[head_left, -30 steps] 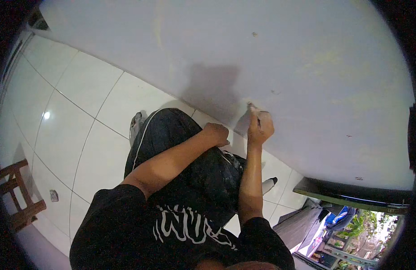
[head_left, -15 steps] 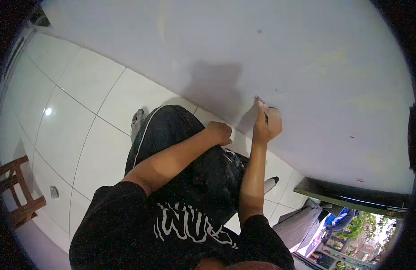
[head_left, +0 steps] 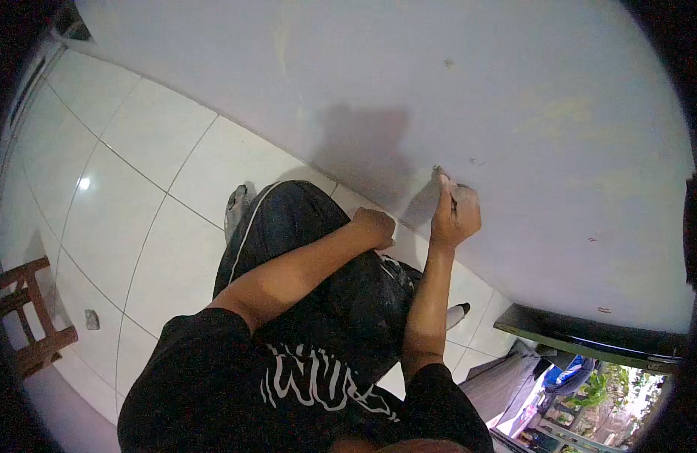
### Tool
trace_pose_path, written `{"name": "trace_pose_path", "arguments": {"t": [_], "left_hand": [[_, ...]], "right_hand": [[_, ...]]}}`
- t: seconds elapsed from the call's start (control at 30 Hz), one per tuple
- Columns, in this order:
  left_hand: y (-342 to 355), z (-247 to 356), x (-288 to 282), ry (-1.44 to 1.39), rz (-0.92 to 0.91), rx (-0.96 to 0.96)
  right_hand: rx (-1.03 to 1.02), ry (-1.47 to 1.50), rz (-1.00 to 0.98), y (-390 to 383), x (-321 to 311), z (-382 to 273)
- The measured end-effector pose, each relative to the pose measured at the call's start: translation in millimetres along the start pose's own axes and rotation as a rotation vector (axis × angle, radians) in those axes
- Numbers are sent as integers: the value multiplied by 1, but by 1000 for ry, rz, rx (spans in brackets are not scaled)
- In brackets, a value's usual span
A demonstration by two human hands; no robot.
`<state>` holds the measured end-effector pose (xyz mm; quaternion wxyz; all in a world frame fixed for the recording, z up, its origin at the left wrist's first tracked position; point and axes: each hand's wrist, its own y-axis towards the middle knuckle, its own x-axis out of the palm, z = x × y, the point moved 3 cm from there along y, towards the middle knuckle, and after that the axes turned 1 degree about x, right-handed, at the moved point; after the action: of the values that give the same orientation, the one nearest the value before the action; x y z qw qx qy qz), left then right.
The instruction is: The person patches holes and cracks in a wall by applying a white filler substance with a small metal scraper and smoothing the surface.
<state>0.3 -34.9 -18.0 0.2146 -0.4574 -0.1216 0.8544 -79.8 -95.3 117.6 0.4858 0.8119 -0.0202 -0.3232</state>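
My right hand [head_left: 455, 215] is raised against the broad, pale lilac-grey painted wall [head_left: 537, 189], which slants up in front of me and to my right. Its fingers are curled in and look whitened with dust, and the thumb points along the wall to a small chipped spot [head_left: 437, 167] just past its tip. I cannot tell whether I have something small pinched there.

My left hand [head_left: 375, 229] is folded into a loose fist, short of the wall, over my bent knee in the black trousers with a thin white side stripe [head_left: 299, 211]; the inside of that fist is hidden, so I cannot say whether it holds anything. A soft dark shadow [head_left: 363, 143] falls on the wall, left of my right hand. Faint yellowish patches [head_left: 563, 113] and a few small scuffs show elsewhere on it.

Along the wall's foot run glossy white square floor tiles [head_left: 186, 219]. On them, well away from the wall to the left, lie a small grey block-like piece [head_left: 92, 320] and, beside it, a brown wooden slatted frame [head_left: 40, 340]. A dark, green-edged ledge [head_left: 582, 330] sits at the wall's lower right end, with leafy green plants [head_left: 593, 389] beyond it.
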Motion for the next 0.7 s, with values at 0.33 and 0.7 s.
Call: {"name": "trace_pose_path", "arguments": {"t": [0.33, 0.7], "left_hand": [[-7, 3, -9, -19, -3, 11], [-12, 8, -11, 12, 28, -24]], "right_hand": [[-8, -83, 3, 10, -5, -1], [-46, -29, -86, 0, 5, -10]]}}
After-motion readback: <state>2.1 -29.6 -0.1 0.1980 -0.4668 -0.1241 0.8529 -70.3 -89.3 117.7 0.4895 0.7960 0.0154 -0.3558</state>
